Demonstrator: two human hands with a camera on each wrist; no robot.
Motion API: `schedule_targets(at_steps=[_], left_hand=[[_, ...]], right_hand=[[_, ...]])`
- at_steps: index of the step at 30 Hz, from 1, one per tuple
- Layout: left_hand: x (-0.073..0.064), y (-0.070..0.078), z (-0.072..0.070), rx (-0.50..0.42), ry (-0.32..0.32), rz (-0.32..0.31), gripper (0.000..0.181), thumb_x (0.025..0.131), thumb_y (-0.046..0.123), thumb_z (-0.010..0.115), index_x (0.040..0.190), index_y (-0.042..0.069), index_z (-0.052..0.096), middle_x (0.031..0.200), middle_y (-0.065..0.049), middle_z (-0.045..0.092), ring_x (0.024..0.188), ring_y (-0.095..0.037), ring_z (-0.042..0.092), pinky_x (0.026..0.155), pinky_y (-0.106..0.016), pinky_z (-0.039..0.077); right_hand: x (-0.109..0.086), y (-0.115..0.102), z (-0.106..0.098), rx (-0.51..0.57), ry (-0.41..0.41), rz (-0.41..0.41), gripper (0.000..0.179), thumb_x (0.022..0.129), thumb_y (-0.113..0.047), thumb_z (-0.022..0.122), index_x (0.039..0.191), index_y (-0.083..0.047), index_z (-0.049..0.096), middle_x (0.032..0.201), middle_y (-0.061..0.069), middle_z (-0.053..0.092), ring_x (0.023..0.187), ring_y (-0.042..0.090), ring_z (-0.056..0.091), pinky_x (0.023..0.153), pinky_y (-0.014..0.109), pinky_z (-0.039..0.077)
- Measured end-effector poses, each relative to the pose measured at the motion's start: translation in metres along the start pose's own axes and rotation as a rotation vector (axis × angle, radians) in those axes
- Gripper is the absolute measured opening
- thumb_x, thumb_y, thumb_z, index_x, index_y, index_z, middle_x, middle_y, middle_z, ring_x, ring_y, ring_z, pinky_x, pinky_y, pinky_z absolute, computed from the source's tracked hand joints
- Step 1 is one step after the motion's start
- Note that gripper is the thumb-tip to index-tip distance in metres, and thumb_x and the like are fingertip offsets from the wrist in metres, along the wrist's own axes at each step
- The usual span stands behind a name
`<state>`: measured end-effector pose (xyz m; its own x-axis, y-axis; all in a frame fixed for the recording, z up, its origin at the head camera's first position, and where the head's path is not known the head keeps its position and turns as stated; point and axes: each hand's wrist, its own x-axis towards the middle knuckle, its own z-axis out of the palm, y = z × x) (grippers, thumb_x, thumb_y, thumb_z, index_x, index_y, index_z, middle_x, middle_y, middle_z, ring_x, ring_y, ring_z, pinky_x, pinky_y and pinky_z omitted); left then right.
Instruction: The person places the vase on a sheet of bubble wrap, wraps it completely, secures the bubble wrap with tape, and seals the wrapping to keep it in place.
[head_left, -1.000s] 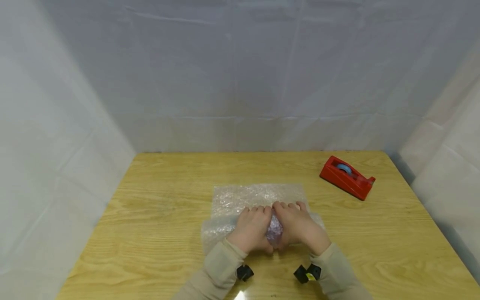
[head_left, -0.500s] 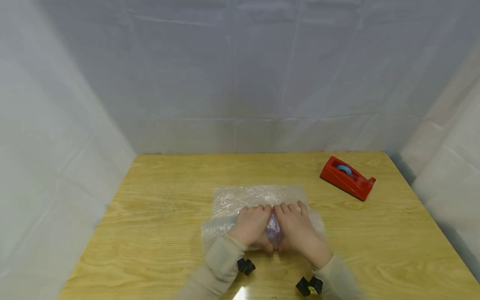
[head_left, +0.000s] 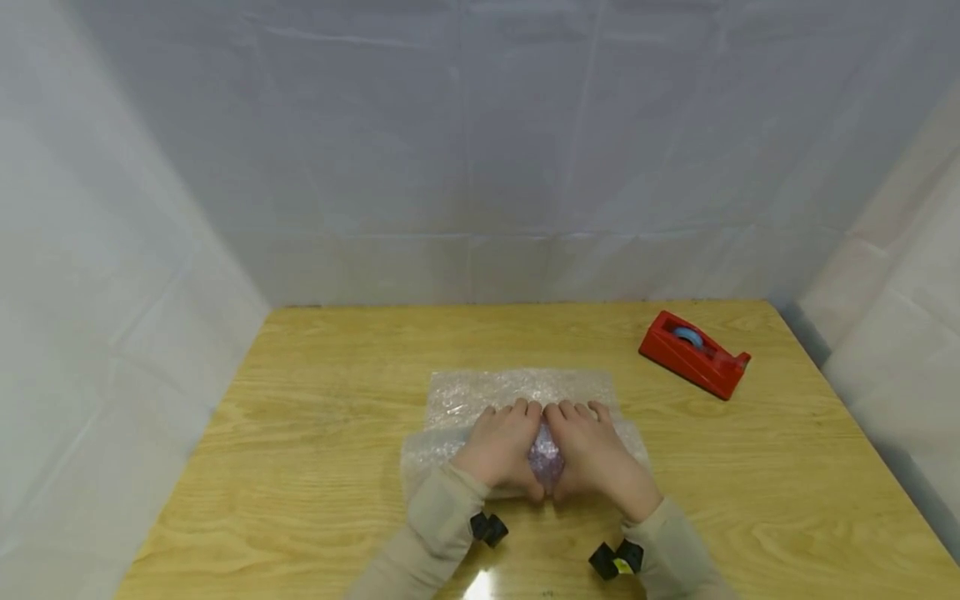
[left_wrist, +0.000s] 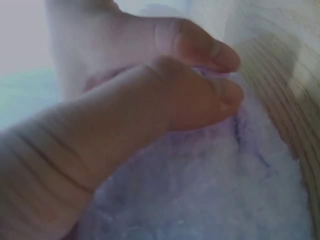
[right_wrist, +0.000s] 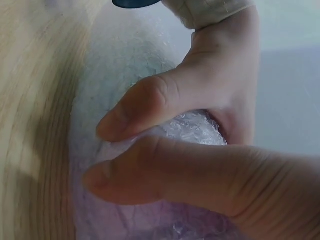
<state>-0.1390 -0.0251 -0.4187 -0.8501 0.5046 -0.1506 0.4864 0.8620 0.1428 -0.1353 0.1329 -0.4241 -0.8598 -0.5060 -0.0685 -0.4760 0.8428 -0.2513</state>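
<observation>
A sheet of clear bubble wrap (head_left: 517,387) lies on the wooden table, its near part folded over a purple thing that shows through between the hands. My left hand (head_left: 501,450) grips the wrapped bundle from the left, and my right hand (head_left: 596,450) grips it from the right, the two nearly meeting at the middle. In the left wrist view both thumbs lie side by side along the near face of the bubble wrap (left_wrist: 200,185). The right wrist view shows the thumbs against the wrap (right_wrist: 125,55) too. What the purple thing is stays hidden under the layers.
A red tape dispenser (head_left: 690,354) with a blue-cored roll stands at the back right of the wooden table (head_left: 322,392). White sheeting (head_left: 480,167) hangs behind the table and along both sides. Black wrist cameras (head_left: 489,528) sit under the sleeves.
Both hands keep their grip on the bundle and have shifted only very slightly. The bubble wrap lies almost as before, and the tape dispenser has not moved.
</observation>
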Motion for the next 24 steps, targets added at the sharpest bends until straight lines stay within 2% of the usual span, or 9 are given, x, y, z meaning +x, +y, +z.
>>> schedule_targets(at_steps=[4, 7, 14, 24], left_hand=[[-0.001, 0.002, -0.001, -0.007, 0.018, 0.018, 0.105, 0.051, 0.053, 0.092, 0.135, 0.008, 0.047, 0.121, -0.010, 0.061, 0.109, -0.027, 0.061, 0.096, -0.050, 0.046], [-0.002, 0.003, -0.002, 0.016, 0.032, 0.030, 0.100, 0.051, 0.054, 0.091, 0.131, 0.010, 0.050, 0.115, -0.008, 0.062, 0.105, -0.024, 0.061, 0.092, -0.046, 0.047], [0.003, 0.007, 0.002, 0.056, 0.051, 0.034, 0.098, 0.050, 0.056, 0.091, 0.127, 0.011, 0.051, 0.111, -0.007, 0.063, 0.101, -0.023, 0.060, 0.088, -0.045, 0.048], [0.008, 0.008, 0.003, -0.010, 0.020, 0.009, 0.106, 0.046, 0.054, 0.094, 0.132, 0.008, 0.050, 0.113, -0.009, 0.064, 0.100, -0.027, 0.063, 0.090, -0.046, 0.048]], right_hand=[[0.000, 0.004, 0.000, 0.041, 0.007, 0.002, 0.098, 0.044, -0.037, 0.097, 0.126, -0.004, 0.053, 0.116, 0.010, 0.059, 0.113, 0.032, 0.054, 0.104, 0.061, 0.029], [0.000, 0.008, 0.000, 0.079, 0.007, 0.009, 0.091, 0.044, -0.033, 0.096, 0.120, -0.006, 0.054, 0.111, 0.007, 0.060, 0.110, 0.030, 0.056, 0.103, 0.061, 0.029], [0.001, 0.015, 0.001, 0.167, -0.058, 0.044, 0.090, 0.048, -0.031, 0.096, 0.123, -0.004, 0.053, 0.111, 0.008, 0.061, 0.106, 0.028, 0.058, 0.102, 0.061, 0.029], [0.009, 0.025, 0.000, 0.215, -0.129, 0.031, 0.089, 0.048, -0.029, 0.096, 0.124, -0.009, 0.054, 0.112, 0.002, 0.063, 0.101, 0.023, 0.059, 0.099, 0.059, 0.031]])
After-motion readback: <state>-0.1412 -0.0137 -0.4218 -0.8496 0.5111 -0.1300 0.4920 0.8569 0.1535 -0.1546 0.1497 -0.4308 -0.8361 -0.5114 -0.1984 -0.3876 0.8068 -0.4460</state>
